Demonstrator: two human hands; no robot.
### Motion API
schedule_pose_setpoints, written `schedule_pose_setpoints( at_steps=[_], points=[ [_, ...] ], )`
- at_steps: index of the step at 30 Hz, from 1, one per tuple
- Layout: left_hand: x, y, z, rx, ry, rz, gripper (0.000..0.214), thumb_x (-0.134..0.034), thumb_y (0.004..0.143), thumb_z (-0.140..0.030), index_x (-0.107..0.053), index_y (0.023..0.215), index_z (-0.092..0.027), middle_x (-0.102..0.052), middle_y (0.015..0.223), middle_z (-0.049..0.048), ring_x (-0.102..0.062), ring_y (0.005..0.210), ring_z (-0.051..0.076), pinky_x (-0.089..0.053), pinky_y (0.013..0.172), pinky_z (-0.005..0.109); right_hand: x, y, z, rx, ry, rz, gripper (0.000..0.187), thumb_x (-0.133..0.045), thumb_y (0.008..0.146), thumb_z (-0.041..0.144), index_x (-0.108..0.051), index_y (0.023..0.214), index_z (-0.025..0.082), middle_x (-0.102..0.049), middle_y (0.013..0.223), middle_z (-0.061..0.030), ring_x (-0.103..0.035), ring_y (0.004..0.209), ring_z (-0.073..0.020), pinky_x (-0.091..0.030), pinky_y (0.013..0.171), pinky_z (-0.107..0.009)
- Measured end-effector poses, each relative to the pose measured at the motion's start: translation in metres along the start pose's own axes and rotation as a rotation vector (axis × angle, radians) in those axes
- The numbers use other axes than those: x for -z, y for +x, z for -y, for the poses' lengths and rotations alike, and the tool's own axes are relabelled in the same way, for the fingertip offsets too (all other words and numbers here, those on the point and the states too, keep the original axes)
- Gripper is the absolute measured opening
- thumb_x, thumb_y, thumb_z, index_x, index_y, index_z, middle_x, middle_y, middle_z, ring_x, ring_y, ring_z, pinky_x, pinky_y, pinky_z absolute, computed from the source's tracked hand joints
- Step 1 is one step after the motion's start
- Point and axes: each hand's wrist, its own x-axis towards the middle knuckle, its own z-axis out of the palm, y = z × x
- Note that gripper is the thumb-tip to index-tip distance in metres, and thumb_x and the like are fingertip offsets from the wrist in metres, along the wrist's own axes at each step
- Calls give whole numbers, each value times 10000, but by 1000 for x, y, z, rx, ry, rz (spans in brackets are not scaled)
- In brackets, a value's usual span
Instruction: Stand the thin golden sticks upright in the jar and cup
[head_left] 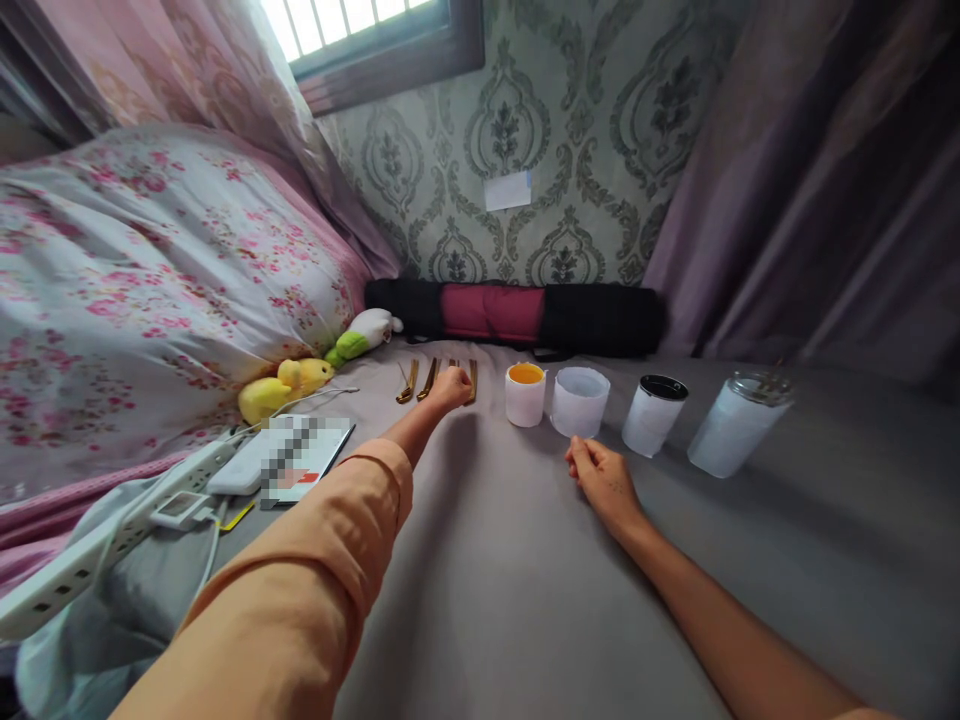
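My left hand reaches to slim gold-coloured pieces that look like cutlery, laid in a row of small groups on the grey sheet. Its fingers are curled down over the right end of the row, and whatever they grip is hidden. My right hand is closed above the sheet, with nothing visible in it. Just beyond it stands a wide white cup. To that cup's left is a white cup with an orange inside. On the right are a white-wrapped can with a dark inside and a white-wrapped glass jar.
A long black and maroon roll lies along the wall. On the left are soft toys, a tablet, a white box-like device and a power strip with cables. Floral bedding rises behind them.
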Motion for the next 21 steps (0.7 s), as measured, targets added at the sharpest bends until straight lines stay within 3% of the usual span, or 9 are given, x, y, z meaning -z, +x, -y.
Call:
schedule_pose_setpoints(
  at_steps=[10,21],
  points=[
    [-16,18,7,-113,238,17,191,-541,645,-130,-652,800,-142,-629,875,103,-576,857,193,-420,755,237,0,-1,3,1,16,7,444,-363,792,527,-539,643,147,-489,518,-6,-427,438,-93,-312,426,-205],
    [-20,11,9,-141,323,9,261,-559,671,-202,-604,918,-134,-586,980,119,-548,919,204,-415,779,255,-1,0,-1,-5,10,9,429,-358,799,514,-536,647,153,-485,518,0,-417,433,-89,-292,411,-197]
  ],
)
